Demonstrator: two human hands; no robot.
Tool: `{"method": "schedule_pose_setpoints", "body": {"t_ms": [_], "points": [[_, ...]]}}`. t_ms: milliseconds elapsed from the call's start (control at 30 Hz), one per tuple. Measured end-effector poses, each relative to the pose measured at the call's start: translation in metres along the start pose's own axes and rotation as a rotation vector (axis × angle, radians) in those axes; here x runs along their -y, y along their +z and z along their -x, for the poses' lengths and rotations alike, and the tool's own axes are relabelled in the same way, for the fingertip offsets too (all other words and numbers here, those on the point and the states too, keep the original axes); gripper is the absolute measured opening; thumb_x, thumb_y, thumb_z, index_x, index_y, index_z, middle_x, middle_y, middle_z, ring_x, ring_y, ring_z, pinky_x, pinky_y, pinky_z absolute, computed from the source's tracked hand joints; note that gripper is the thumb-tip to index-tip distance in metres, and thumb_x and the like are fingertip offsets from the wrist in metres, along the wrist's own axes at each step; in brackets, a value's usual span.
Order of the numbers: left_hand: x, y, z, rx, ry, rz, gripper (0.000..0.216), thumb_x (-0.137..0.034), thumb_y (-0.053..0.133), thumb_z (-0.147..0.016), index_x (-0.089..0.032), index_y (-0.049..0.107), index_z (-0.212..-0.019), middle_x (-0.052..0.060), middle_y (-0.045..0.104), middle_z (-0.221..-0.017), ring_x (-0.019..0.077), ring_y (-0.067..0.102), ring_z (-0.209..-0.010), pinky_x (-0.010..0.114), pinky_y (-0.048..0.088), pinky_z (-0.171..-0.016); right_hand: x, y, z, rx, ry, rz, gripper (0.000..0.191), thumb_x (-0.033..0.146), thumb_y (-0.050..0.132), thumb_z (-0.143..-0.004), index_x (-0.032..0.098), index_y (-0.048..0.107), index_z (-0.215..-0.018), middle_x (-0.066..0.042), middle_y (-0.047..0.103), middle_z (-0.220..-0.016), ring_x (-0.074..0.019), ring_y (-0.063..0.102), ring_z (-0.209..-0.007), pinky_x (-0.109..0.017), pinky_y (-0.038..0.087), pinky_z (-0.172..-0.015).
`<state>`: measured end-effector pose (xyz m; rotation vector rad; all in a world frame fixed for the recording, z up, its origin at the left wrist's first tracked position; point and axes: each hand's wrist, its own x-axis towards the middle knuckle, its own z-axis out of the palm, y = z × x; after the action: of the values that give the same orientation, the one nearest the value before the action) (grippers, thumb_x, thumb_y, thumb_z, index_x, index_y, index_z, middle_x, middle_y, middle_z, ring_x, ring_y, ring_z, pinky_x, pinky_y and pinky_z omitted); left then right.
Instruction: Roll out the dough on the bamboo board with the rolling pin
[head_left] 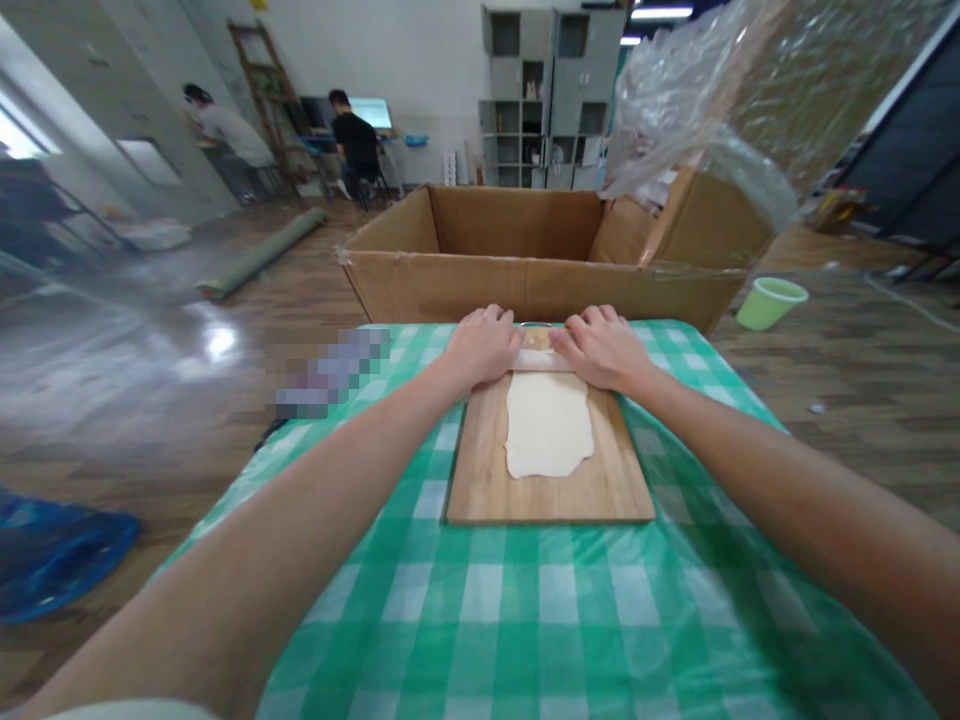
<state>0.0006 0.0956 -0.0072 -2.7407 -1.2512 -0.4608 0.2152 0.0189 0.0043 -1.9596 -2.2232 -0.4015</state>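
A flat sheet of pale dough (547, 425) lies on a wooden cutting board (480, 480), which rests on a table with a green and white checked cloth (480, 600). At the board's far end a rolling pin (541, 360) lies across the dough's far edge. My left hand (484, 345) presses palm-down on the pin's left end. My right hand (600, 347) presses on its right end. Both arms are stretched forward. Most of the pin is hidden under the hands.
A large open cardboard box (525, 285) stands just beyond the table, with clear plastic wrap (720, 100) rising from its right side. A light green bucket (771, 302) sits on the wooden floor at right. Two people are at desks far back left. Blue plastic (52, 560) lies at lower left.
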Motion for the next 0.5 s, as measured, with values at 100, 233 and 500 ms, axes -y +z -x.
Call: {"method": "schedule_pose_setpoints", "body": {"t_ms": [100, 233, 500], "points": [[-0.001, 0.003, -0.007, -0.057, 0.035, -0.082, 0.05, -0.038, 0.029, -0.11, -0.012, 0.064, -0.135, 0.018, 0.065, -0.136, 0.0301, 0.058, -0.129, 0.046, 0.039, -0.113, -0.001, 0.005, -0.012, -0.01, 0.028, -0.003, 0.084, 0.067, 0.01, -0.108, 0.011, 0.072, -0.122, -0.024, 0.067, -0.127, -0.0394, 0.055, -0.125, -0.051, 0.044, -0.101], [0.0, 0.007, -0.018, -0.02, 0.031, -0.103, 0.05, -0.038, 0.026, -0.111, -0.013, 0.062, -0.135, 0.018, 0.066, -0.131, 0.0297, 0.062, -0.122, 0.045, 0.043, -0.108, -0.005, 0.014, -0.031, -0.001, 0.051, -0.037, 0.089, 0.071, 0.007, -0.106, 0.012, 0.072, -0.124, -0.024, 0.066, -0.131, -0.0413, 0.054, -0.128, -0.053, 0.044, -0.102], [0.027, 0.021, -0.059, 0.14, 0.008, -0.053, 0.047, -0.038, 0.028, -0.11, -0.015, 0.06, -0.135, 0.015, 0.069, -0.13, 0.0275, 0.067, -0.118, 0.04, 0.049, -0.099, -0.021, 0.029, -0.069, 0.179, -0.042, -0.096, 0.083, 0.066, 0.009, -0.108, 0.014, 0.062, -0.144, -0.023, 0.066, -0.137, -0.042, 0.055, -0.131, -0.056, 0.04, -0.106]]}}
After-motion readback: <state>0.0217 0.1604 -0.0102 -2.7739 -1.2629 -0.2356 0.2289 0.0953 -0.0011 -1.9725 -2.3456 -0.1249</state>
